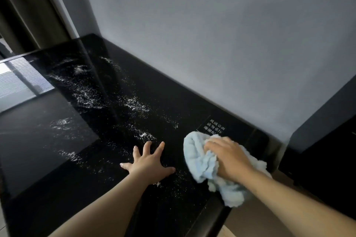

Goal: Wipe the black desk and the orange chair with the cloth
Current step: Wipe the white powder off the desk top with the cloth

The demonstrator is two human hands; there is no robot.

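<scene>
The black desk (159, 102) has a glossy glass top that runs along a grey wall. White powder or crumbs lie scattered across it in streaks from the far left corner to the near edge. My right hand (229, 158) presses a crumpled light blue cloth (200, 161) onto the desk's right end. Part of the cloth hangs over the near right edge. My left hand (148, 161) lies flat on the desk with fingers spread, just left of the cloth, holding nothing. The orange chair is not in view.
A small label with white characters (216, 128) sits on the desk behind the cloth. A dark cabinet (327, 159) stands to the right of the desk. A curtain (25, 11) hangs at the far left, and a window is reflected in the glass.
</scene>
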